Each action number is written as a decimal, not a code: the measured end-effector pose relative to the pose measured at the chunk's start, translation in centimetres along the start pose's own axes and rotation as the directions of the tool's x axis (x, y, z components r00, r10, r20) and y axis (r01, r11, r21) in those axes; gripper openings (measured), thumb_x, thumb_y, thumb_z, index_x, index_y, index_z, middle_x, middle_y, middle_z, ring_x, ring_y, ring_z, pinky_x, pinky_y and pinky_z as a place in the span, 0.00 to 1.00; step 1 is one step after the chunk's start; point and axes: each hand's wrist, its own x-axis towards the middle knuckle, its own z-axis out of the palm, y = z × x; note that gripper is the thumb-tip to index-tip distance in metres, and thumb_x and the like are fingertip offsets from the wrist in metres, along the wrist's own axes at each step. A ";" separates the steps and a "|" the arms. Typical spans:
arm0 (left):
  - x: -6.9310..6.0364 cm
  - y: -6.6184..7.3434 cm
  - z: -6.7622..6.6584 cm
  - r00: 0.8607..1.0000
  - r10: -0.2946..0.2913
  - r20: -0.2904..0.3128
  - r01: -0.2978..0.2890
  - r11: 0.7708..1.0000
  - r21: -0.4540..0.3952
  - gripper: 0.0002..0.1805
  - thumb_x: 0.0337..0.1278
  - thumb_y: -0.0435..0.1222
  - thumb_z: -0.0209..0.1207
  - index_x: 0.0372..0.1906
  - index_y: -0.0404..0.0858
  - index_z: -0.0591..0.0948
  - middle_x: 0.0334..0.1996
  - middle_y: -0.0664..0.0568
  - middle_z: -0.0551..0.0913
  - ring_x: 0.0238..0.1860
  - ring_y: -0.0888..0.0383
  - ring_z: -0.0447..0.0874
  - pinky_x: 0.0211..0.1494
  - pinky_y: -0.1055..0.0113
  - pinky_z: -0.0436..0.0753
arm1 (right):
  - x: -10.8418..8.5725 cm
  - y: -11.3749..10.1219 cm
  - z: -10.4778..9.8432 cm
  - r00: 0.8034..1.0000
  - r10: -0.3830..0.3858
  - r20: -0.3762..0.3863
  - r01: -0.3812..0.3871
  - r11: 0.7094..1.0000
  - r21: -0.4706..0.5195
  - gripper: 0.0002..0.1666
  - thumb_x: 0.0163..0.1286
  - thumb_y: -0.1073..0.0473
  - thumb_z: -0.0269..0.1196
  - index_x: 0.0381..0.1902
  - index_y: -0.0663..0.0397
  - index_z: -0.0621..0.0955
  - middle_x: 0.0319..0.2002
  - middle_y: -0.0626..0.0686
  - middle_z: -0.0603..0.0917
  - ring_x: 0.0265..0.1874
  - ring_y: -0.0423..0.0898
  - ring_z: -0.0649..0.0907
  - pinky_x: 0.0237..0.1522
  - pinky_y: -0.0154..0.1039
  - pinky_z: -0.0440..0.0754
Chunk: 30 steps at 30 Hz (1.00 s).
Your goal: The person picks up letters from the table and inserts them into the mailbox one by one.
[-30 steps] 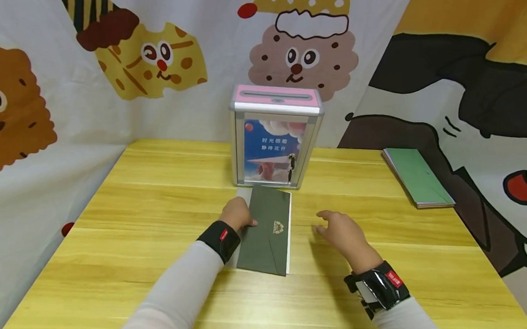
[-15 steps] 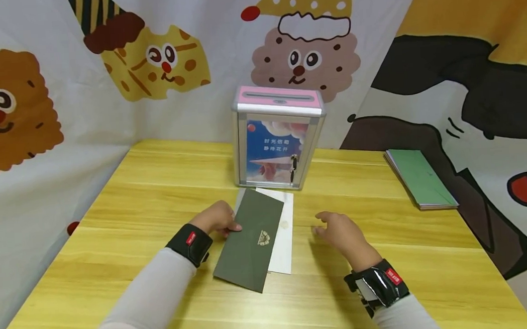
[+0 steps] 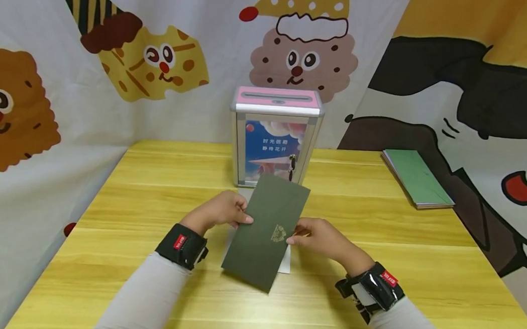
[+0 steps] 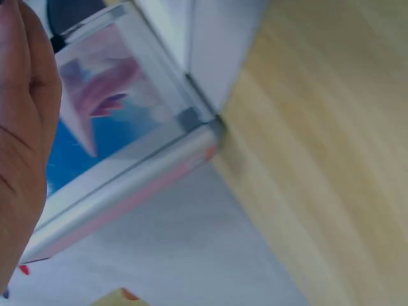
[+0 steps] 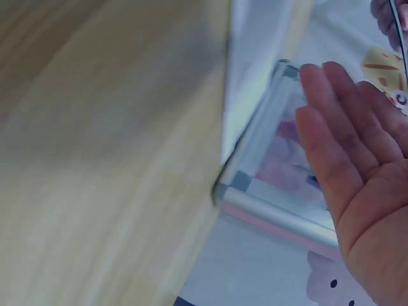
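Observation:
A dark green envelope [image 3: 267,224] with a gold crest is held tilted above the table, in front of the box. My left hand [image 3: 218,211] pinches its upper left edge, thumb on the front. At the lower right edge my right hand [image 3: 324,239] has its thumb over the front, with the other fingertips partly hidden. A white envelope [image 3: 285,266] lies mostly covered beneath. In the left wrist view my left hand [image 4: 22,127] is cut off by the frame; in the right wrist view my right hand [image 5: 363,172] shows extended fingers, with no envelope visible between them.
A silver-framed box [image 3: 276,148] with a pink slotted top and keys in its door stands at the back middle of the wooden table [image 3: 165,190]. Green-topped envelopes [image 3: 418,177] are stacked at the right. A cartoon-printed curtain [image 3: 220,46] hangs behind.
The dark green envelope has shifted left off the white one, then been raised and moved back right. My left hand moved left with it; my right hand moved in to its right edge.

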 end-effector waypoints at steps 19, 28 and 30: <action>0.0 9.0 -0.2 0.825 0.484 -0.290 -0.343 0.838 0.424 0.05 0.63 0.30 0.60 0.31 0.32 0.80 0.29 0.48 0.80 0.30 0.56 0.75 0.34 0.66 0.75 | 0.9 -4.9 -6.8 0.816 -0.140 -0.561 0.069 0.987 -0.147 0.04 0.66 0.70 0.63 0.34 0.64 0.86 0.29 0.57 0.86 0.13 0.37 0.65 0.22 0.31 0.68; -0.6 14.8 -2.7 0.507 0.752 -0.420 -0.427 0.643 0.635 0.05 0.64 0.28 0.58 0.39 0.29 0.82 0.37 0.41 0.83 0.42 0.49 0.82 0.48 0.61 0.78 | 2.9 -9.3 -12.8 0.537 -0.499 -0.681 0.262 0.865 -0.427 0.05 0.65 0.69 0.64 0.33 0.65 0.87 0.16 0.57 0.78 0.11 0.37 0.59 0.19 0.31 0.56; -0.5 15.7 -3.3 0.437 0.787 -0.436 -0.449 0.611 0.652 0.06 0.65 0.28 0.57 0.40 0.28 0.82 0.37 0.41 0.83 0.43 0.49 0.81 0.50 0.63 0.77 | 3.4 -10.2 -13.9 0.494 -0.543 -0.679 0.289 0.839 -0.460 0.06 0.66 0.68 0.63 0.34 0.66 0.87 0.22 0.59 0.82 0.12 0.36 0.60 0.21 0.32 0.56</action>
